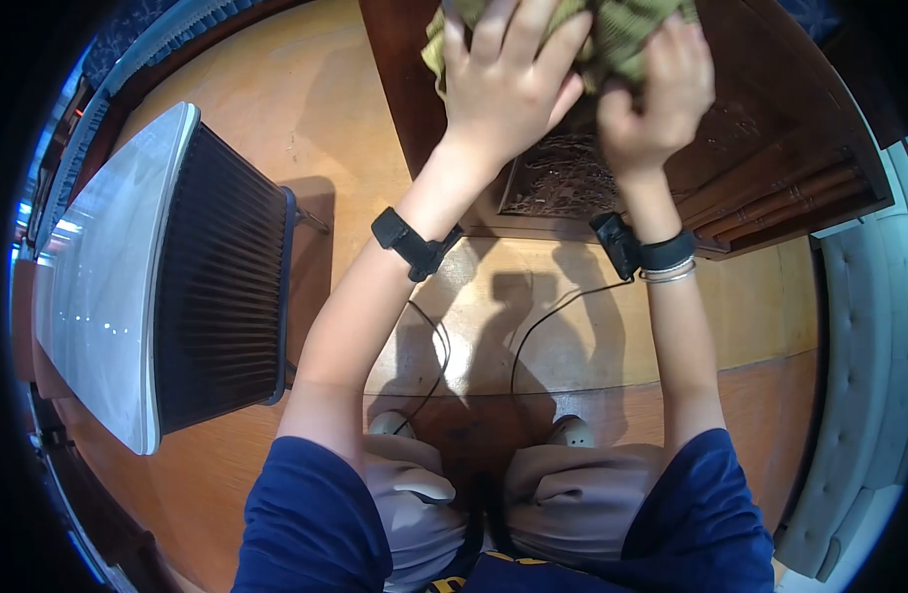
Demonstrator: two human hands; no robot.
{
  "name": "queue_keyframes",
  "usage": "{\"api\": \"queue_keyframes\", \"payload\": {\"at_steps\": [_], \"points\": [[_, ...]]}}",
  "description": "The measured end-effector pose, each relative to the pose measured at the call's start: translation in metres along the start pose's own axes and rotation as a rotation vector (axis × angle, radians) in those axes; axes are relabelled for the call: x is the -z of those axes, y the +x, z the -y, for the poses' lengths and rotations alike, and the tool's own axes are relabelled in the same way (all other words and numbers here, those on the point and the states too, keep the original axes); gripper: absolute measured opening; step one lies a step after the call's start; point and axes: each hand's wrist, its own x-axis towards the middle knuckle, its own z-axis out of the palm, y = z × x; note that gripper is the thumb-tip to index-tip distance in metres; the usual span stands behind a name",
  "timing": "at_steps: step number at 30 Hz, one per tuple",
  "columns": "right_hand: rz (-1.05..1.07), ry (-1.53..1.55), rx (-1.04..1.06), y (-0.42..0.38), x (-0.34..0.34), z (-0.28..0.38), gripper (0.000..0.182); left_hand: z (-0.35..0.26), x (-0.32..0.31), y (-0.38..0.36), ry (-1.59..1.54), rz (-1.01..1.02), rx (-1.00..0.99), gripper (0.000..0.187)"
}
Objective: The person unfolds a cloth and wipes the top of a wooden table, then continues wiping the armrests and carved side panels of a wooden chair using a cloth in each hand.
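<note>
A crumpled olive-green cloth (627,44) lies under both hands at the top edge of the view, against a dark brown carved wooden cabinet (760,109). My left hand (503,84) rests over the cloth with its fingers spread and its thumb apart; some fingertips run out of view. Beside it, my right hand (663,99) has its fingers bent over the right part of the cloth, slightly smeared by motion. Each wrist wears a black strap with a small box; a metal bangle (668,274) circles the right wrist.
A grey-white-topped stool or small table with dark ribbed sides (221,277) stands at left. Thin black cables (533,331) hang from the wrist boxes. A pale tufted seat (864,395) lines the right side. My shoes (572,432) are on the wooden floor (731,316).
</note>
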Motion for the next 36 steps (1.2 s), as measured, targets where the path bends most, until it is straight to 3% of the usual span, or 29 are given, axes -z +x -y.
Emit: {"api": "queue_keyframes", "payload": {"at_steps": [2,3,10,16,20,23,24,28,31,33,34,36], "points": [[0.138,-0.025,-0.053,-0.042,0.002,0.011,0.040,0.005,-0.025,-0.037,0.025,-0.118,-0.006,0.043],[0.164,-0.017,-0.027,-0.061,0.003,0.011,0.039,0.007,-0.028,-0.053,0.067,-0.081,-0.031,0.035],[0.347,-0.130,0.152,-0.148,0.019,0.005,0.028,0.022,-0.043,-0.142,0.145,0.085,-0.264,0.032],[0.345,-0.162,0.066,-0.153,0.017,0.014,0.032,0.015,-0.056,-0.153,0.112,0.052,-0.186,0.033],[0.465,-0.154,0.104,-0.142,0.030,0.012,0.031,0.021,-0.040,-0.143,0.137,0.091,-0.200,0.036],[0.523,-0.130,0.151,-0.134,0.036,0.003,0.030,0.047,-0.019,-0.121,0.144,0.196,-0.412,0.039],[0.546,-0.125,0.171,-0.132,0.037,0.003,0.031,0.055,-0.010,-0.105,0.202,0.203,-0.470,0.032],[0.504,-0.182,0.104,-0.131,0.031,0.015,0.038,0.070,-0.003,-0.057,0.198,-0.014,-0.221,0.034],[0.479,-0.194,0.083,-0.133,0.027,0.019,0.038,0.066,0.023,-0.002,0.219,-0.103,-0.110,0.048],[0.472,-0.196,0.069,-0.134,0.027,0.020,0.038,0.054,0.029,0.019,0.096,-0.284,0.198,0.061],[0.477,-0.186,0.066,-0.132,0.027,0.020,0.039,0.051,0.020,0.017,0.094,-0.281,0.199,0.061],[0.490,-0.173,0.064,-0.132,0.029,0.021,0.040,0.048,0.001,0.012,-0.457,-0.568,0.475,0.062]]}}
